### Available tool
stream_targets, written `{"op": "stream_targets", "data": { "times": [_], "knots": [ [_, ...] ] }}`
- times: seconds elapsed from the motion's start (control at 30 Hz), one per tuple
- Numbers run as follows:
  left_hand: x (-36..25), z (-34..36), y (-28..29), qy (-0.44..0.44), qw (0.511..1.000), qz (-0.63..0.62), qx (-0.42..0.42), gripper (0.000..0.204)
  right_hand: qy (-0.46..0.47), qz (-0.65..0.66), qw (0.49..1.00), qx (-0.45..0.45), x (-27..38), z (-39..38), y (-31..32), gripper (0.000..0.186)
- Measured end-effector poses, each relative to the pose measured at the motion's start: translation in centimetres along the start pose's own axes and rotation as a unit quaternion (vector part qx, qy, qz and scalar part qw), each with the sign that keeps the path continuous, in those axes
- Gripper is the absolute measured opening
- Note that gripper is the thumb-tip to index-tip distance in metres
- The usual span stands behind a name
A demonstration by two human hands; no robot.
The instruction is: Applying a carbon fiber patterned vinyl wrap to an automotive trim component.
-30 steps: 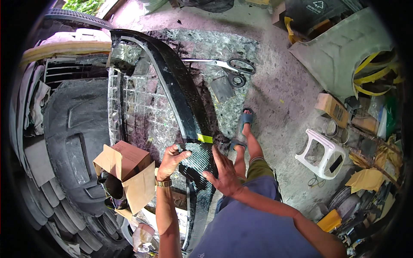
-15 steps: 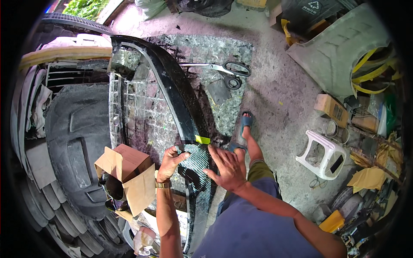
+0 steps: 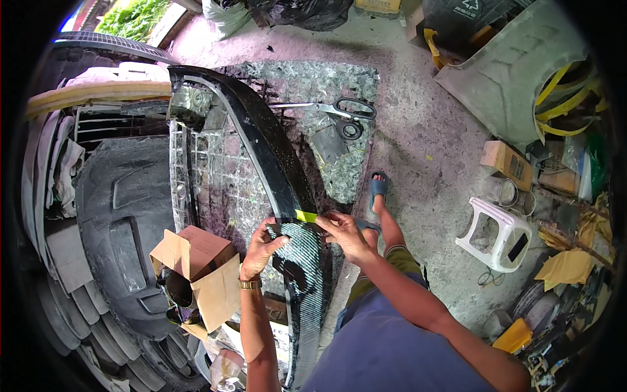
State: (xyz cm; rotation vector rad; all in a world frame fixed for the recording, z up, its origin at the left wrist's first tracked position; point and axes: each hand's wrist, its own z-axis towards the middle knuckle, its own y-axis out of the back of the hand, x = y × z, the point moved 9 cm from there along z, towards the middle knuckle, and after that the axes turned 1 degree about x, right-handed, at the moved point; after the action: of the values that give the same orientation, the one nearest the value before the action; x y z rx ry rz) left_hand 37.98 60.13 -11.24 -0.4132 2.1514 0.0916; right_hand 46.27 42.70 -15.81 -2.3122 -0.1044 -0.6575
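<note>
A long curved black car part (image 3: 277, 147) runs from the far left toward me. Over its near section lies shiny woven carbon-fibre cloth (image 3: 300, 245), with a dark patch showing beside it. A short strip of yellow-green tape (image 3: 305, 216) crosses the part at the cloth's far edge. My left hand (image 3: 260, 251), wearing a wristwatch, is closed on the cloth's left edge, thumb on top and fingers partly hidden. At the right end of the tape, my right hand (image 3: 346, 236) pinches with its fingertips; the exact contact is small.
Large scissors (image 3: 336, 110) lie on a stained sheet (image 3: 359, 78) beyond the part. An open cardboard box (image 3: 219, 291) stands left of my left forearm. A white stool (image 3: 494, 234) is at right, below a grey panel (image 3: 509, 85). Black panels (image 3: 124, 222) fill the left.
My right hand has shifted from lying spread on the cloth's right side to the tape's right end, its fingers drawn together. My left hand keeps its place on the cloth's edge.
</note>
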Motion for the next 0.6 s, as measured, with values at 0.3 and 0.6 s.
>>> {"op": "stream_targets", "data": {
  "times": [0.3, 0.6],
  "knots": [
    [0.1, 0.3, 0.0, 0.002, 1.000, 0.013, 0.018, 0.041, -0.005, -0.080, 0.995, 0.062, 1.9, 0.6, -1.9, 0.032],
    [0.3, 0.0, 0.2, 0.011, 1.000, 0.005, 0.007, 0.051, -0.026, -0.121, 0.990, 0.065, 1.7, 1.3, -1.7, 0.053]
  ]
}}
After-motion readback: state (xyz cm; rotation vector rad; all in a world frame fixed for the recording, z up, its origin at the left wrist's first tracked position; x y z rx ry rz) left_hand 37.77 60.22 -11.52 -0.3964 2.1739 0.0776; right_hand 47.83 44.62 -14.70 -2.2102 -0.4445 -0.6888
